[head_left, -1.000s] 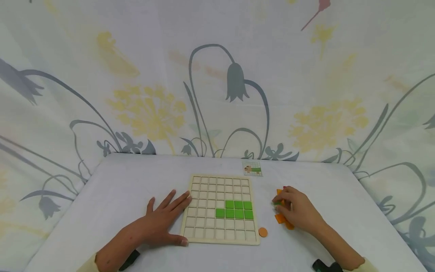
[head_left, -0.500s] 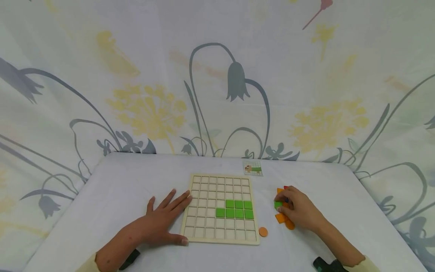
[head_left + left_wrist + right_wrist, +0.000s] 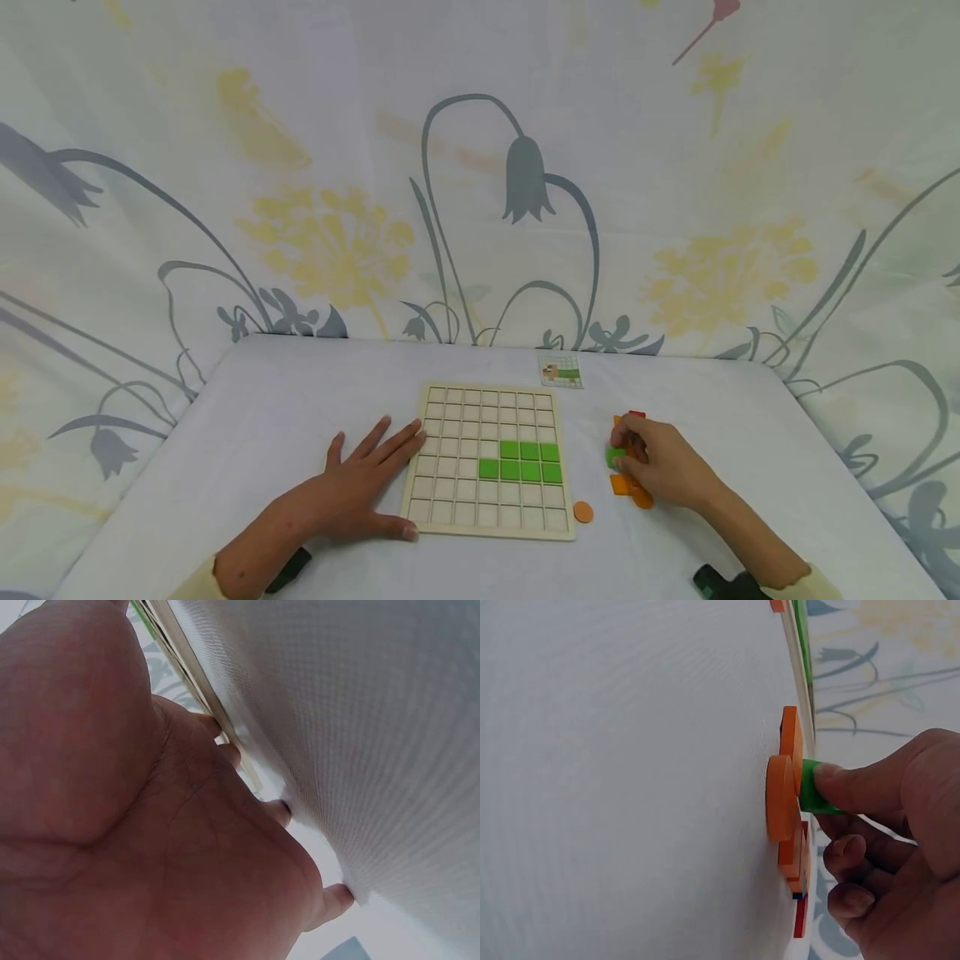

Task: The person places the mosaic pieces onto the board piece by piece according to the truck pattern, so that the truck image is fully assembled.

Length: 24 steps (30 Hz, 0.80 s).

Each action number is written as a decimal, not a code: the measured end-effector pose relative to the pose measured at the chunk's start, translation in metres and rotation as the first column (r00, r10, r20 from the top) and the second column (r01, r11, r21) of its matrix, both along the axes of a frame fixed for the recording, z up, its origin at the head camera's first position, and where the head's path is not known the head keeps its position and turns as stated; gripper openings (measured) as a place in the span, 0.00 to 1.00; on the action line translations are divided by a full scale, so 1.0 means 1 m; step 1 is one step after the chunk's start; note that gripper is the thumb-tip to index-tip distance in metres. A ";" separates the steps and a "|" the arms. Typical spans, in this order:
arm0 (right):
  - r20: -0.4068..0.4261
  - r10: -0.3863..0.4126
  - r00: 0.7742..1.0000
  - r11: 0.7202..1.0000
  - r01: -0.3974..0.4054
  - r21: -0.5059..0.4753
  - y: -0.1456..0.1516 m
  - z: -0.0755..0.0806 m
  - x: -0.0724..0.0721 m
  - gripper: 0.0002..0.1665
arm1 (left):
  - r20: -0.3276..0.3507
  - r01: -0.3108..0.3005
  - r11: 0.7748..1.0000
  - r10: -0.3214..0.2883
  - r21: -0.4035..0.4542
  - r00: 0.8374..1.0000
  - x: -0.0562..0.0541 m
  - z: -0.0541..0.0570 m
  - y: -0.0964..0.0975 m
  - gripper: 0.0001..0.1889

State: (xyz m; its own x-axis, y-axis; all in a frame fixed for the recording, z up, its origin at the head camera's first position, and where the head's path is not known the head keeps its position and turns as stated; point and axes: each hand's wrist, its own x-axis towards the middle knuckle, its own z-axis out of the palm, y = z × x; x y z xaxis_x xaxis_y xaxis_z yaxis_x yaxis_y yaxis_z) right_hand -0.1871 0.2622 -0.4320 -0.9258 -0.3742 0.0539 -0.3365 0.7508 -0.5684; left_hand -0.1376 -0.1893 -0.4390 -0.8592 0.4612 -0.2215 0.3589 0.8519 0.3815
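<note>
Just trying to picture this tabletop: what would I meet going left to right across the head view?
Left hand, grid board, lone orange disc, pinched green tile, right hand.

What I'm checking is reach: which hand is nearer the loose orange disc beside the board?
Right. The right hand pinches a green tile beyond and right of the orange disc; the left hand lies across the board from it, at its left edge.

The light is soft and even — faint shadows on the flat, white cloth-covered table (image 3: 300,392); left-wrist view is darker, slightly blurred.
</note>
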 end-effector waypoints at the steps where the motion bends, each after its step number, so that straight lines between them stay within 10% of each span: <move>1: -0.010 0.000 1.000 1.000 0.000 -0.004 -0.001 0.001 0.000 0.12 | -0.001 0.001 1.000 -0.001 0.000 1.000 0.000 0.000 0.000 0.64; 24: -0.075 0.182 0.980 0.969 -0.192 -0.157 -0.093 0.001 -0.018 0.08 | -0.023 0.011 1.000 -0.011 -0.012 1.000 0.000 -0.001 0.001 0.64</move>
State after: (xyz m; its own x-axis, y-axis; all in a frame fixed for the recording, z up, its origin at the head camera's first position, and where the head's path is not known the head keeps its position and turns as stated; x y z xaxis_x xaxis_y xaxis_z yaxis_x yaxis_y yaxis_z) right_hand -0.2048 0.1690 -0.4314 -0.8335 -0.5220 0.1813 -0.4992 0.5706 -0.6521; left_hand -0.1376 -0.1883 -0.4401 -0.8592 0.4678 -0.2073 0.3766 0.8524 0.3627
